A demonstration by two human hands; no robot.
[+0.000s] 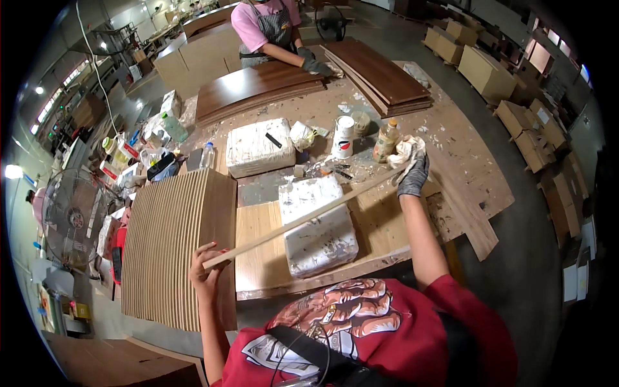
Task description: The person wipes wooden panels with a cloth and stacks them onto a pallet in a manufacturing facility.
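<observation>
A long, thin wooden board (264,238) slants up from left to right in front of me, its narrow edge toward me. Its near left end is gripped by my bare left hand (207,267), fingers bent around it. My right hand (414,175), in a grey glove, is closed on a crumpled whitish rag (407,149) at the board's far right end. Beneath the board's middle is a white wrapped block (319,248), smeared with brown stains. Whether the board rests on that block, I cannot tell. A large stack of boards (174,251) stands beside my left hand.
Glue-marked worktable (464,155) ahead holds a second white block (258,151), a white cup (343,138), a bottle with brownish contents (387,142) and dark brown panel stacks (380,71). Across it, a gloved co-worker (271,32) handles a panel. A fan (74,216) stands left.
</observation>
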